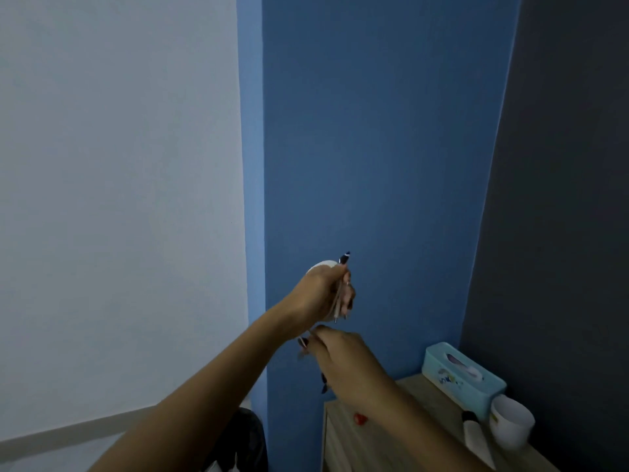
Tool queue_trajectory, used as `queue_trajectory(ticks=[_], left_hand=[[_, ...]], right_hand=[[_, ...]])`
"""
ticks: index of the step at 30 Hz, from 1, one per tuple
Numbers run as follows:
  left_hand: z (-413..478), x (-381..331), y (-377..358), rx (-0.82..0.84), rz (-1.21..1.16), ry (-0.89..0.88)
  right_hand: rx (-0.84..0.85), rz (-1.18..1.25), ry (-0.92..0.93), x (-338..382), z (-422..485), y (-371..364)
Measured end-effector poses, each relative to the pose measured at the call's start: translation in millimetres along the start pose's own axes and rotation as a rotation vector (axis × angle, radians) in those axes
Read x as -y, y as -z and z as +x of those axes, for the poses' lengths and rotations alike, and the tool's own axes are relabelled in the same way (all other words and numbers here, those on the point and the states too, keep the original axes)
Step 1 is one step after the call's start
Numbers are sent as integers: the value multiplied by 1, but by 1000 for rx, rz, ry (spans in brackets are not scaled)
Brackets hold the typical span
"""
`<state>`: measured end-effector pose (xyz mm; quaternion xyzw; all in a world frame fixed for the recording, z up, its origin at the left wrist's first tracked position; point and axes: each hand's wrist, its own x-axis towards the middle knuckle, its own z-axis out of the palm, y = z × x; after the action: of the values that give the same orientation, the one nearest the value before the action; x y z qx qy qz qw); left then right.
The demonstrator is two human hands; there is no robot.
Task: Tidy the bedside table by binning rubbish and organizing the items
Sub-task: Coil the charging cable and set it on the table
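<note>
Both forearms fill lower frame, raised before blue wall. Left hand (323,294) fingers clamped round pens (341,287), slim, hard, count unclear, plus sth round & white, blurred. Right hand (343,362) fingers curled loose; grip can't tell. Wood-grain worktop (343,447) low right: 1 teal plastic tissue box (463,378), 1 white cup (512,422), 1 white tube (476,434), 1 small red bit (360,419).

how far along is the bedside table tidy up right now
Partly done, at a guess. The tissue box, white cup and tube sit grouped at the table's back. The left hand holds a pen and something white. A small red item remains.
</note>
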<state>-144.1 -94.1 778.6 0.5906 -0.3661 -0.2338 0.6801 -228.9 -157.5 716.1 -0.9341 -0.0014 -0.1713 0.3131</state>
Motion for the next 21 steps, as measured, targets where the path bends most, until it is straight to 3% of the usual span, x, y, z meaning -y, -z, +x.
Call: queue_trajectory(ticks=[4,7,12,17,21], left_hand=[[-9,19,6,-161,378,-66],[-10,25,8,-253,465,-85],[-17,25,-8,-85,697,64],[-28,19,-15,193,581,195],[-31,18,-11,316,274,381]], right_hand=[[84,-125,-11,-12,-4,32],[24,-180,-5,-15,-7,51],[-68,-118,154,-28,-4,61],[206,271,170,-32,-4,72],[215,341,187,-33,-8,72]])
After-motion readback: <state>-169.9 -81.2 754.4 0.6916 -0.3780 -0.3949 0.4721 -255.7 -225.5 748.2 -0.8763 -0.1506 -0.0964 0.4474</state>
